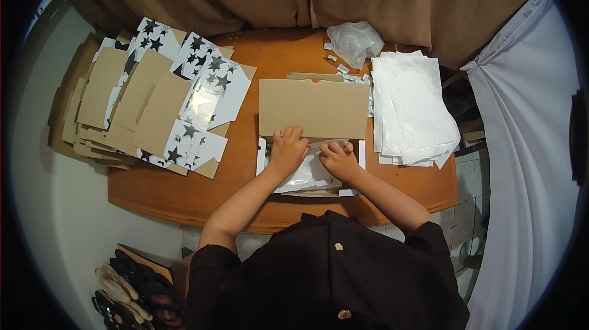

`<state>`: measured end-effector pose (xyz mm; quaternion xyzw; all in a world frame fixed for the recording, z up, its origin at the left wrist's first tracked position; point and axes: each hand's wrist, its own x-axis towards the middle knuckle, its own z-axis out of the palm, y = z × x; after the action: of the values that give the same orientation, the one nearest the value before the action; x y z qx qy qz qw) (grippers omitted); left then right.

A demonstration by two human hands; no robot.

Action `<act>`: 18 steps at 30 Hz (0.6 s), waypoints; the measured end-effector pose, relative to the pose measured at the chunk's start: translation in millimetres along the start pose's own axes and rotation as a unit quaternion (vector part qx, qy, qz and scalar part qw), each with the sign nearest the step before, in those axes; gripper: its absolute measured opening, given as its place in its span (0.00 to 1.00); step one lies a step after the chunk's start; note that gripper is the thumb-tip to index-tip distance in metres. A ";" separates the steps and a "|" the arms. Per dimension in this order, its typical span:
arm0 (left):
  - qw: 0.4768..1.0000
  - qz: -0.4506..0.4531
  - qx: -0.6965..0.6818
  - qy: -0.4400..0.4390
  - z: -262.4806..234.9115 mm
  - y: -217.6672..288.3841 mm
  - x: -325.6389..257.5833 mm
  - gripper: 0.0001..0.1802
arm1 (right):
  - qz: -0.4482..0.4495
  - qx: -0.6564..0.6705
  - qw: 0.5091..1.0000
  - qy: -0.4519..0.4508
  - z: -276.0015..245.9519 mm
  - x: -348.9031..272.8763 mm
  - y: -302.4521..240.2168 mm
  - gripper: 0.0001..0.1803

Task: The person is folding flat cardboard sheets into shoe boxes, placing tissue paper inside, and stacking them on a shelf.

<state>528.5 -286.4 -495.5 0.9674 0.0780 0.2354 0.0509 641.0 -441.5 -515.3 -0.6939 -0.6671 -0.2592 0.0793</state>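
In front of me an open cardboard box stands on the table, its plain brown lid raised at the far side and its white side flaps upright. A glossy whitish sheet lies inside it. My left hand reaches over the left part of the box, its bent fingers at the crease below the lid. Over the right part, my right hand is closed with curled fingers at the sheet's far edge. Whatever lies under the fingertips of both hands is hidden.
Flat star-printed cardboard blanks overlap in a pile at the left. A stack of white sheets lies at the right. Behind the box are small white packets and a clear plastic bag. Shoes sit on the lower left.
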 end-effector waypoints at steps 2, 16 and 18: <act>1.000 -0.003 0.015 -0.008 4.4 -0.8 -1.6 0.08 | -0.003 -0.033 0.999 0.002 11.6 0.0 0.8 0.05; 0.999 0.015 0.024 -0.043 4.5 19.0 5.2 0.27 | 0.122 0.078 0.989 0.013 -43.4 5.5 -1.5 0.04; 0.996 0.053 0.077 0.002 21.6 22.6 11.7 0.29 | 0.159 0.084 0.983 0.030 -55.9 6.2 3.2 0.05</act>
<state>551.6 -307.9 -506.3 0.9707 0.0444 0.2332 -0.0367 629.8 -461.8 -464.0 -0.7739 -0.5648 -0.2070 0.1982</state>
